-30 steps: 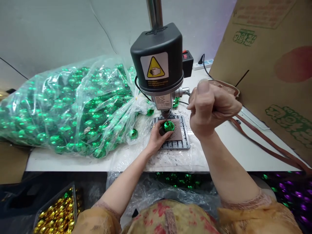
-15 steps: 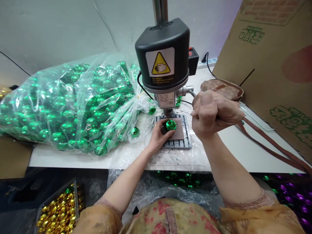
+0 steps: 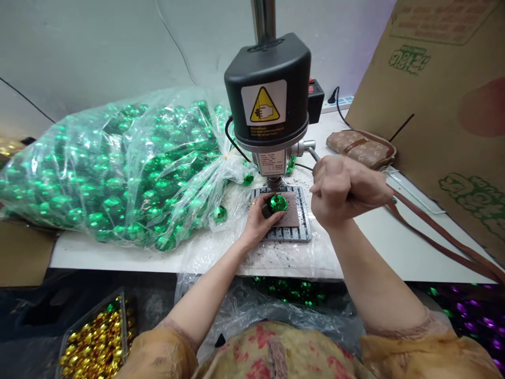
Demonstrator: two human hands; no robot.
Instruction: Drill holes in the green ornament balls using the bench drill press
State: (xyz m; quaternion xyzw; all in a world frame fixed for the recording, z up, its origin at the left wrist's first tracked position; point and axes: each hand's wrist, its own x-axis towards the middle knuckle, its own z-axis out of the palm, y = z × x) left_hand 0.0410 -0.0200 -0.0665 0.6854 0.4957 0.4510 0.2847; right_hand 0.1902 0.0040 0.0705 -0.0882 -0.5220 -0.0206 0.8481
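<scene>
My left hand [image 3: 258, 221] pinches a shiny green faceted ball [image 3: 278, 203] between thumb and fingers, on a brown board [image 3: 292, 217] over the grey slotted base [image 3: 305, 231] of a small drill press [image 3: 268, 89]. The chuck [image 3: 274, 183] sits right above the ball, and the bit appears to reach its top. My right hand [image 3: 339, 189] is a fist wrapped round the press's feed lever [image 3: 313, 152], most of it hidden by the fingers. Dark shavings lie scattered on the base around the ball.
A big clear bag [image 3: 118, 168] of green balls fills the table's left. A few loose balls [image 3: 220, 213] lie by its neck. Rightward are a brown handbag [image 3: 359, 147] and a tall cardboard box [image 3: 442, 105]. Below the table edge are gold balls in a clear bin [image 3: 92, 337] and purple balls [image 3: 473, 321].
The view has shifted slightly, so the press sits a little further right and lower in it. Both hands keep their holds; the right fist appears slightly lower relative to the handbag.
</scene>
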